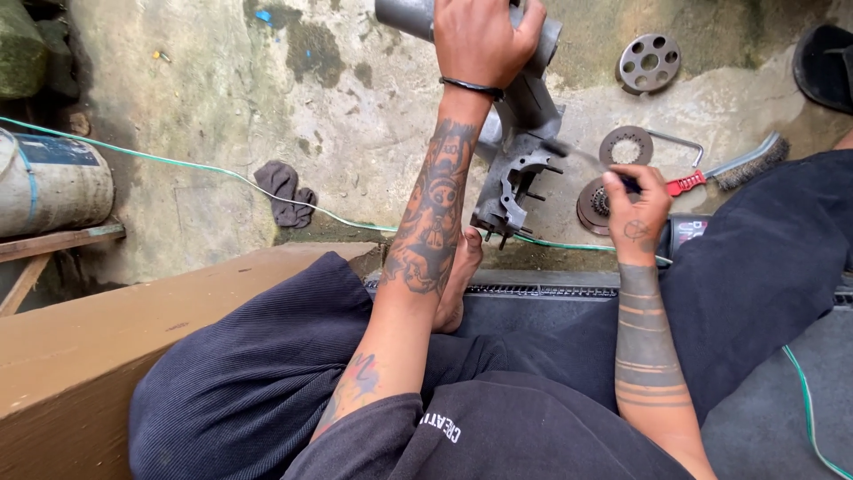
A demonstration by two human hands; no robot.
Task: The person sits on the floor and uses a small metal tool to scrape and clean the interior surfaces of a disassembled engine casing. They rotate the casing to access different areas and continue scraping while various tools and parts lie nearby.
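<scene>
My left hand grips the top of a grey metal engine casing that stands upright on the concrete floor, just beyond my bare foot. My right hand holds a thin dark tool whose tip points left at the casing's lower opening, where short studs stick out. Both forearms are tattooed, and a black band sits on my left wrist.
Round metal discs lie near the casing: a holed one, a flat ring, another under my right hand. A red-handled wire brush, a dark rag, a green cable, a wooden bench and a black sandal surround me.
</scene>
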